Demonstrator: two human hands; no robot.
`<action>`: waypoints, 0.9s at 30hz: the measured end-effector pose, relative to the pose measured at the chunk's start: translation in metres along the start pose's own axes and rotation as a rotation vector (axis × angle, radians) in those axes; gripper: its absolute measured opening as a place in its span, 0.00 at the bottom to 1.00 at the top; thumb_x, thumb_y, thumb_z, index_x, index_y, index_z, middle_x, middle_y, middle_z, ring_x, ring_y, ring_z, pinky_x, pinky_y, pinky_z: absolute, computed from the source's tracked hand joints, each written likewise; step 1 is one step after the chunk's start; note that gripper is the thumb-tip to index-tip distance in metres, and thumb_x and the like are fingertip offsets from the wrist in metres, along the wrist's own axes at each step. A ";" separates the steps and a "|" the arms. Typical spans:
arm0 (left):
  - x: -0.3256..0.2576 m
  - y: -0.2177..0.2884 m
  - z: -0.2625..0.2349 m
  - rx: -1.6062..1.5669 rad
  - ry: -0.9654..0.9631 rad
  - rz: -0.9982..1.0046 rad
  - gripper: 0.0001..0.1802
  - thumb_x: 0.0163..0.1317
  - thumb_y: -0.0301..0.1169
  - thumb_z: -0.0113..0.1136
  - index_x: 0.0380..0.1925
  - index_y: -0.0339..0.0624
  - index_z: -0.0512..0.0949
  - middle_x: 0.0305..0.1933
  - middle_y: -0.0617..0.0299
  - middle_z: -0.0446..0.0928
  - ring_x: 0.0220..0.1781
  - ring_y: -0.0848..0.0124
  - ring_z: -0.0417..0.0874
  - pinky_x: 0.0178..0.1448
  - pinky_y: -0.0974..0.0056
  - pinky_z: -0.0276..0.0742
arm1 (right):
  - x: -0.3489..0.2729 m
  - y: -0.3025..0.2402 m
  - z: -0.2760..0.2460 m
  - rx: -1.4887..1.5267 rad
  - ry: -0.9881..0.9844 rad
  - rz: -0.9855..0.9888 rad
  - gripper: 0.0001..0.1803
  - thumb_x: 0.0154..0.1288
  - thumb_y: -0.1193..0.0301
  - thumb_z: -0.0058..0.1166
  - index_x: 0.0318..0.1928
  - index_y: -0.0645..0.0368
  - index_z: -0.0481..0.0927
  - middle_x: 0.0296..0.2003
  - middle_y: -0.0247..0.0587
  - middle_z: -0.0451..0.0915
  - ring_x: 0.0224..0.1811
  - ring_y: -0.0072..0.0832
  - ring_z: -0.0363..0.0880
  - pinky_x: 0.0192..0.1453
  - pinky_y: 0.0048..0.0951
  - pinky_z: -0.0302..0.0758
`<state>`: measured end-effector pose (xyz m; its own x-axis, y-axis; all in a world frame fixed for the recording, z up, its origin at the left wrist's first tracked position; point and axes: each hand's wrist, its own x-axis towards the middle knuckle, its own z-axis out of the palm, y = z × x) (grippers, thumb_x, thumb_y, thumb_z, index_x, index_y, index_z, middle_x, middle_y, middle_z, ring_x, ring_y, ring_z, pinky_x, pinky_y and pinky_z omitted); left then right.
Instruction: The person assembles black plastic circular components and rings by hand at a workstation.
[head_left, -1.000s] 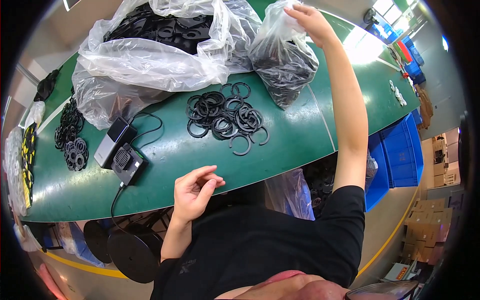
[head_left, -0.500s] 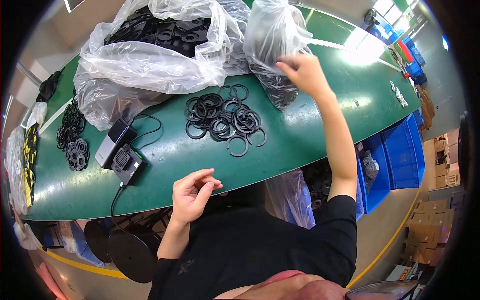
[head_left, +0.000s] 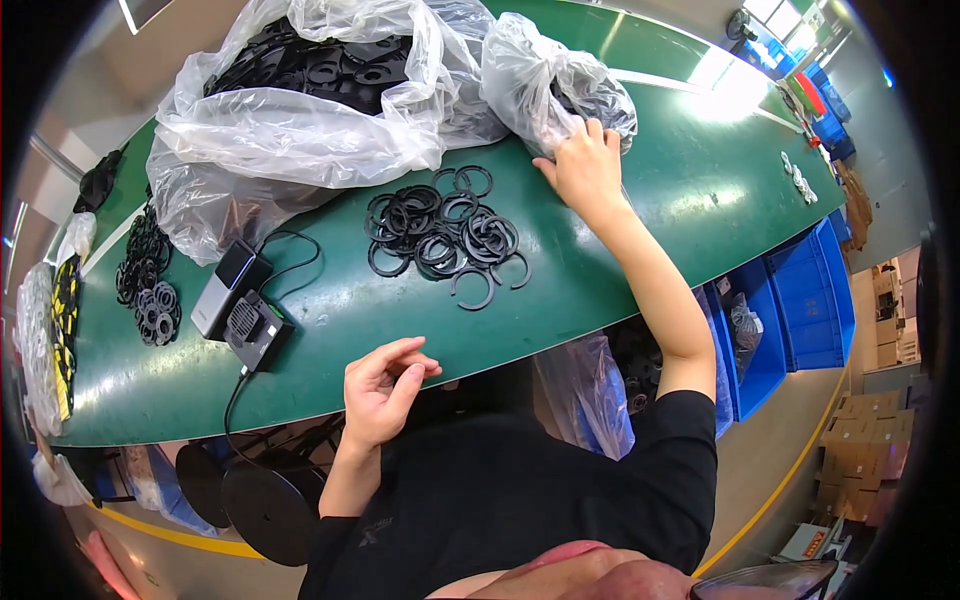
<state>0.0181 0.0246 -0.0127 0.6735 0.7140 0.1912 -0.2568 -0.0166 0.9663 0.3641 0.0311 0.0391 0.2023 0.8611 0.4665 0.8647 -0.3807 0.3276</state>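
A clear plastic bag with dark contents lies bunched up at the far middle of the table. My right hand rests against its near side, thumb spread away to the left and fingertips on the plastic; no firm grip shows. In front of the bag, to the left, lies a loose pile of black rings, some of them with a gap. At the table's near edge, my left hand is held with fingers loosely bent and thumb apart, nothing in it.
A large open plastic bag of flat black parts stands behind the rings. Left of them sit a grey-and-black device with a cable and more black rings. Blue bins stand beyond the right table edge.
The smaller bag has shifted away from me and slumped, its near end pulled back from the table's middle. My right hand has moved slightly left and nearer, onto it. The left hand stays put.
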 end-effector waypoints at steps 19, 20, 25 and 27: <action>0.004 0.001 0.000 -0.004 -0.014 -0.009 0.14 0.59 0.17 0.52 0.46 0.27 0.74 0.35 0.54 0.80 0.37 0.69 0.82 0.45 0.66 0.80 | 0.054 0.018 0.065 0.194 0.152 -0.068 0.13 0.56 0.63 0.53 0.36 0.59 0.79 0.42 0.42 0.75 0.45 0.37 0.72 0.48 0.43 0.66; 0.004 0.002 0.000 -0.002 -0.014 -0.010 0.14 0.59 0.17 0.52 0.46 0.27 0.74 0.35 0.54 0.80 0.37 0.69 0.82 0.45 0.66 0.80 | 0.057 0.017 0.066 0.196 0.153 -0.067 0.13 0.56 0.63 0.53 0.36 0.59 0.79 0.42 0.42 0.75 0.45 0.37 0.72 0.48 0.43 0.66; 0.003 0.000 0.001 0.002 0.006 0.014 0.14 0.59 0.17 0.52 0.45 0.27 0.74 0.34 0.54 0.80 0.37 0.69 0.83 0.45 0.66 0.80 | 0.060 0.015 0.066 0.067 0.020 -0.080 0.14 0.52 0.65 0.57 0.37 0.59 0.79 0.48 0.45 0.73 0.51 0.38 0.70 0.56 0.44 0.64; 0.003 0.001 0.001 0.015 0.006 0.023 0.14 0.58 0.17 0.52 0.45 0.27 0.74 0.34 0.54 0.80 0.37 0.68 0.83 0.45 0.66 0.80 | 0.052 0.011 0.063 0.055 0.096 -0.071 0.18 0.52 0.65 0.58 0.42 0.60 0.78 0.50 0.48 0.72 0.53 0.39 0.69 0.59 0.45 0.62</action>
<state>0.0205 0.0262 -0.0112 0.6631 0.7179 0.2121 -0.2614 -0.0434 0.9643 0.4135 0.0931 0.0157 0.0969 0.8482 0.5207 0.8996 -0.2984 0.3187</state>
